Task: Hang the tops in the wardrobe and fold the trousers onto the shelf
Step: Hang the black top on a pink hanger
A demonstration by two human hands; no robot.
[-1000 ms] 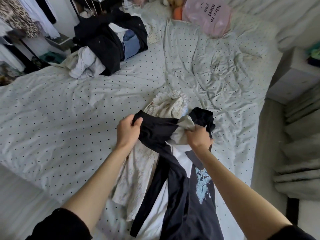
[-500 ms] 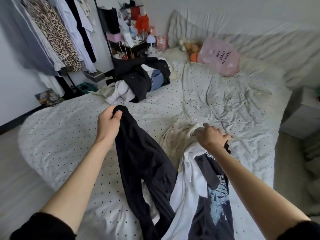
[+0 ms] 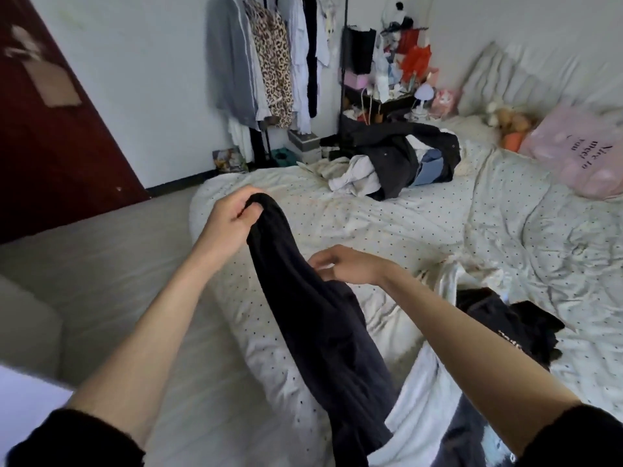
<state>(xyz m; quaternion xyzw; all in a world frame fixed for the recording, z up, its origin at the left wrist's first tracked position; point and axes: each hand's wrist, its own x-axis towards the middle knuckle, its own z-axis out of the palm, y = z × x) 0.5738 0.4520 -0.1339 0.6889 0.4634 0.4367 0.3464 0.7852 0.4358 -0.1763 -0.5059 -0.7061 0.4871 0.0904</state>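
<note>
Your left hand [image 3: 232,215] clutched the top end of a black garment [image 3: 323,318] and held it lifted clear of the bed [image 3: 421,227], the cloth hanging down and back toward you from that fist. Half a second earlier your right hand [image 3: 344,266] had been pressed on the pale heap to its right; it had since let go and come across to the black cloth, fingers loosely curled at its edge just below your left hand — whether they had pinched the fabric could not be told. The black-and-white printed top [image 3: 505,318] lay behind your right forearm on the bed, no longer tangled with the lifted piece. The garment looked long and narrow, probably trousers — if so, the sorting was done for this item and folding came next. The clothes rail [image 3: 276,62] stood well beyond both hands.
</note>
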